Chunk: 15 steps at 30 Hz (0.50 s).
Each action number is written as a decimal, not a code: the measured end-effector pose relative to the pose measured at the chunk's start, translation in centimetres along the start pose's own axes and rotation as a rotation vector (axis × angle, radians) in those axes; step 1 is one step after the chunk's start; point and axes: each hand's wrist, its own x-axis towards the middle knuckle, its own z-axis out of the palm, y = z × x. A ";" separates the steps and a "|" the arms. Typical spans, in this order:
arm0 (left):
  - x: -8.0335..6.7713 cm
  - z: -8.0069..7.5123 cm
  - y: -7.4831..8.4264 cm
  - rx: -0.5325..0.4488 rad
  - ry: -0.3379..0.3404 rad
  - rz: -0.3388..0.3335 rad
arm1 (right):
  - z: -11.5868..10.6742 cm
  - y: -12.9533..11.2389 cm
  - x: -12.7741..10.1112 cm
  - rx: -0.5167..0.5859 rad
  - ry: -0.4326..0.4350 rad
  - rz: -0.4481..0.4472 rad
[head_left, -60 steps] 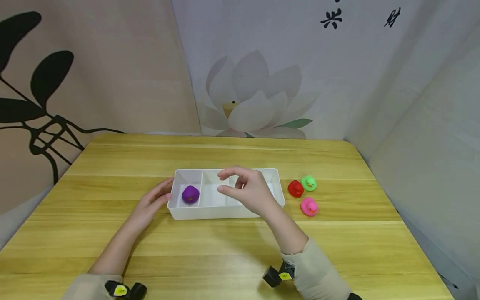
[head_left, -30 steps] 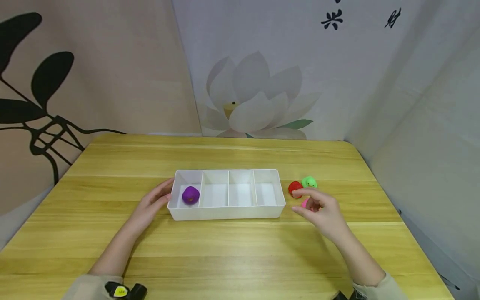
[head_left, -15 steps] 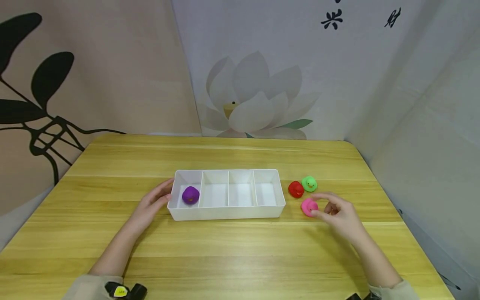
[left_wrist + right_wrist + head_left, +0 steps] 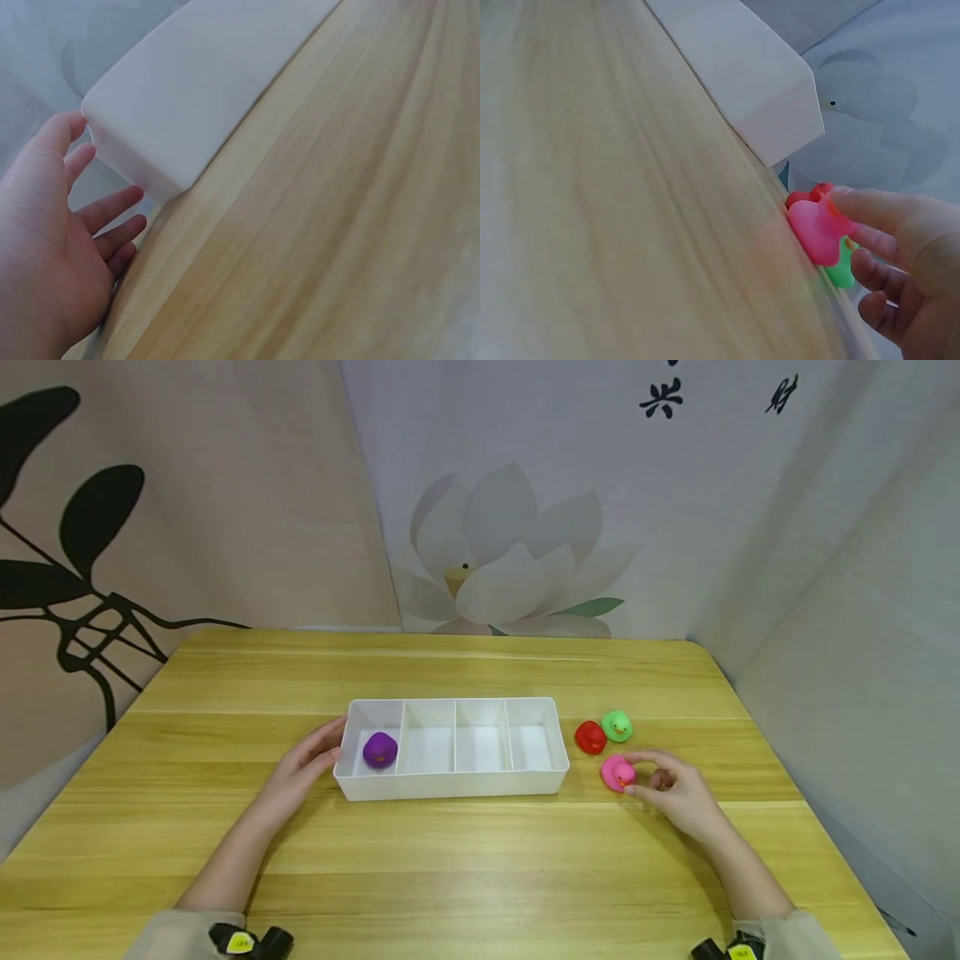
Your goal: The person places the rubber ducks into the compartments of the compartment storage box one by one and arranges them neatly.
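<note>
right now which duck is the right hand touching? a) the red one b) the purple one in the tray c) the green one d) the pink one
d: the right hand has its thumb and fingertips on the pink duck on the table, right of the white tray. The red duck and green duck sit untouched behind it, and the purple duck lies in the tray's leftmost compartment.

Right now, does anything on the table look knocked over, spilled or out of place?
Nothing stands out. The white tray sits square on the table with the purple duck in its leftmost compartment. The red duck, green duck and pink duck stand upright beside it.
</note>
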 end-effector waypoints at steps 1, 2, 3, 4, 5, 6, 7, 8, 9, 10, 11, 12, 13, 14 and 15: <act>0.0 0.0 0.0 -0.002 -0.001 0.000 | 0.1 -0.2 0.0 -0.001 0.000 -0.002; 0.0 0.0 0.0 -0.002 -0.001 -0.001 | 0.1 -0.5 -0.1 -0.006 0.000 -0.005; 0.0 0.0 0.1 -0.004 -0.001 0.000 | 0.2 -0.9 -0.1 -0.010 0.001 -0.007; 0.0 0.0 0.0 -0.004 0.000 0.000 | 0.2 -1.3 -0.2 -0.014 0.002 -0.010; 0.0 0.0 0.0 0.000 0.001 0.000 | 0.3 -1.7 -0.2 -0.015 0.003 -0.009; 0.0 0.0 0.0 0.003 0.001 -0.002 | 0.3 -2.2 -0.3 -0.017 0.006 -0.011; 0.0 0.0 0.0 0.005 0.001 -0.004 | 0.3 -2.6 -0.3 -0.019 0.008 -0.012; 0.0 0.0 -0.1 0.009 0.000 -0.003 | 0.4 -2.7 -0.4 -0.019 0.011 -0.014; 0.0 0.0 -0.1 0.012 0.000 -0.003 | 0.4 -2.7 -0.3 -0.017 0.013 -0.014; 0.0 0.0 -0.1 0.017 0.001 -0.003 | 0.5 -2.6 -0.3 -0.016 0.015 -0.016; 0.0 0.0 -0.1 0.017 0.002 -0.003 | 0.5 -2.6 -0.3 -0.018 0.017 -0.017; 0.1 0.0 -0.1 0.017 0.003 -0.004 | 0.5 -2.6 -0.3 -0.020 0.019 -0.017; 0.1 0.0 -0.1 0.017 0.004 -0.003 | 0.6 -2.5 -0.3 -0.025 0.021 -0.019; 0.1 0.0 -0.2 0.017 0.004 -0.004 | 0.6 -2.5 -0.3 -0.028 0.024 -0.020; 0.1 0.0 -0.2 0.016 0.004 -0.005 | 0.6 -2.5 -0.3 -0.032 0.027 -0.022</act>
